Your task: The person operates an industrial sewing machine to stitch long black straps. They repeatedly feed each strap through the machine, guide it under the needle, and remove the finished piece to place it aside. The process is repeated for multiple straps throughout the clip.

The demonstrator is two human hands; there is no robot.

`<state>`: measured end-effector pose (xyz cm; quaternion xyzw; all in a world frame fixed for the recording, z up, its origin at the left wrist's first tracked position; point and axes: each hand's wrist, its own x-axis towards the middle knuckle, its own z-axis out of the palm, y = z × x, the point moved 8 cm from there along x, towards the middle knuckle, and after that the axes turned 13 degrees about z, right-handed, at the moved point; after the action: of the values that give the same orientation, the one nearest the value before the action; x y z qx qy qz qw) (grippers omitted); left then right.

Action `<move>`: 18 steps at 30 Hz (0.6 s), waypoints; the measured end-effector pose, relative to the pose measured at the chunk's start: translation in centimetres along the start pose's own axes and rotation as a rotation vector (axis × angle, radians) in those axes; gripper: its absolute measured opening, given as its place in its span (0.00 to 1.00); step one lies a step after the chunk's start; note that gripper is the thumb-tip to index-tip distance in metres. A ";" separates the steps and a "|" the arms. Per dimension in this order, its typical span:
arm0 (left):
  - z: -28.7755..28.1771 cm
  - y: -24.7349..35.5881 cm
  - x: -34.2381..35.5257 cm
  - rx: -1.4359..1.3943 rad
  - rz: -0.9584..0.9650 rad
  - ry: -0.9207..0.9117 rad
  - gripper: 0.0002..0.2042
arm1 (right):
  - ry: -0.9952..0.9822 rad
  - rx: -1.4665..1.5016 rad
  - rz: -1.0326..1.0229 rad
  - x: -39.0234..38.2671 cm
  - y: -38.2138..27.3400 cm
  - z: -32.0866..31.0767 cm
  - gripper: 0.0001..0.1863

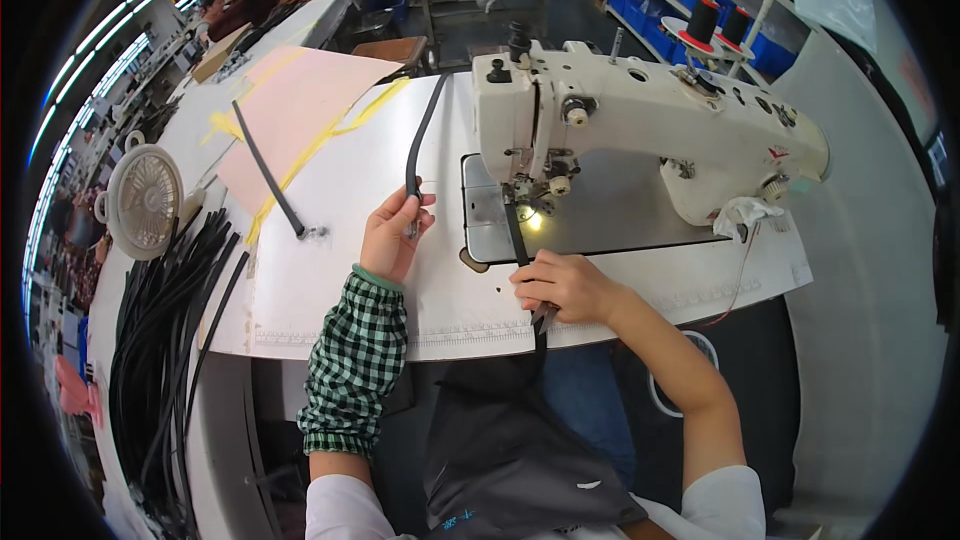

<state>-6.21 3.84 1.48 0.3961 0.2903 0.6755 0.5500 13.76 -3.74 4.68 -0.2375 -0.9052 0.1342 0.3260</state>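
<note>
My left hand (393,237), below a green-and-black checked sleeve cover, pinches the lower end of a narrow black strip (425,130). The strip stands out away from me over the white table. My right hand (572,286) is closed on another black strip (517,233) at the table's front edge. This one runs from under the needle area of a white sewing machine (640,110) toward my lap. A small grey pointed piece (543,316) pokes out below the right fingers; its kind is mostly hidden. The machine's lamp lights the metal bed plate (600,205) beside the strip.
A bundle of black strips (175,340) hangs over the table's left edge, beside a round pale plastic basket (145,202). One loose strip (268,170) lies partly across a pink sheet (300,105) with yellow tape. Black thread spools (703,22) stand behind the machine.
</note>
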 end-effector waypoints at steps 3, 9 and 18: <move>-3.0 2.6 0.1 -0.131 0.097 0.139 0.14 | 0.009 -0.006 -0.004 0.3 -0.2 0.0 0.09; -14.6 16.9 -1.3 -0.049 0.529 0.305 0.14 | -0.035 -0.082 0.069 0.5 -0.7 -0.3 0.06; -32.5 48.8 -29.9 0.098 1.494 0.838 0.22 | -0.055 -0.071 0.078 0.7 -1.3 0.1 0.07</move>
<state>-56.57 -34.85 18.61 0.2243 0.1613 0.9379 -0.2096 12.78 -4.47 5.42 -0.2803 -0.9080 0.1211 0.2871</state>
